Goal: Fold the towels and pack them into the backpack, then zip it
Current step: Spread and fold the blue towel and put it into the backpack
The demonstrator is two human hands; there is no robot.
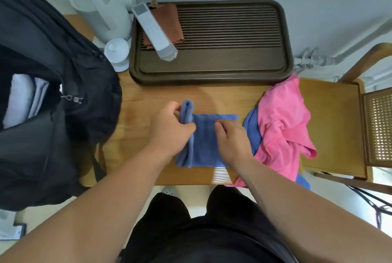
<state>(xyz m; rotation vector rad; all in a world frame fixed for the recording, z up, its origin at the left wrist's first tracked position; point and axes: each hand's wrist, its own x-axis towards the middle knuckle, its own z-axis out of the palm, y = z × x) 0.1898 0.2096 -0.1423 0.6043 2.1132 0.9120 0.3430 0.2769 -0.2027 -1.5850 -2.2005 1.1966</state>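
Observation:
A small blue towel [203, 141] lies partly folded on the wooden table [144, 105], straight in front of me. My left hand [169, 126] grips its left edge, which is lifted and curled over. My right hand [231, 139] rests flat on the towel's right part, pressing it down. A crumpled pink towel [282, 126] lies at the table's right end, over another blue towel [252, 126]. The black backpack [42, 92] stands at the left with its main compartment unzipped; pale folded towels [23, 101] show inside.
A dark brown slatted tray [212, 67] fills the back of the table, holding a brown cloth [169, 20] and a clear bottle [154, 33]. A white kettle [101, 8] and a white lidded cup [116, 52] stand behind the backpack. A wooden chair [333, 122] is at the right.

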